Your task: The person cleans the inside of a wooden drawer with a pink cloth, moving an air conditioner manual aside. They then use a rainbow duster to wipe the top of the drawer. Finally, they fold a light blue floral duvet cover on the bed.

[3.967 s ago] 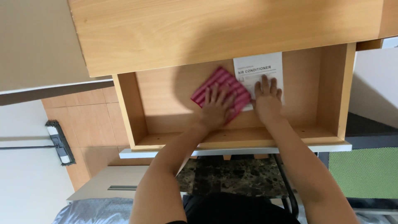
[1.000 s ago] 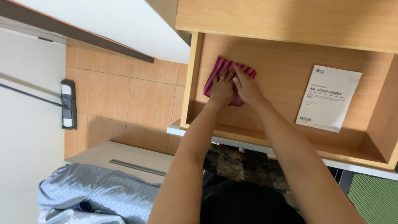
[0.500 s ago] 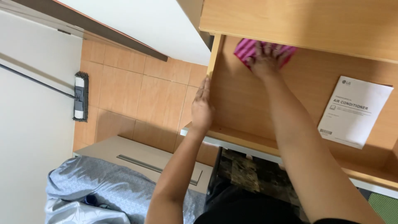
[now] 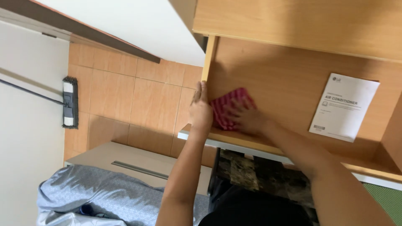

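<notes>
Fingers of the right hand lay flat on a pink striped cloth, pressing it to the open wooden drawer's floor near its left wall — the left hand gripped that wall. White booklet lay well apart.
</notes>
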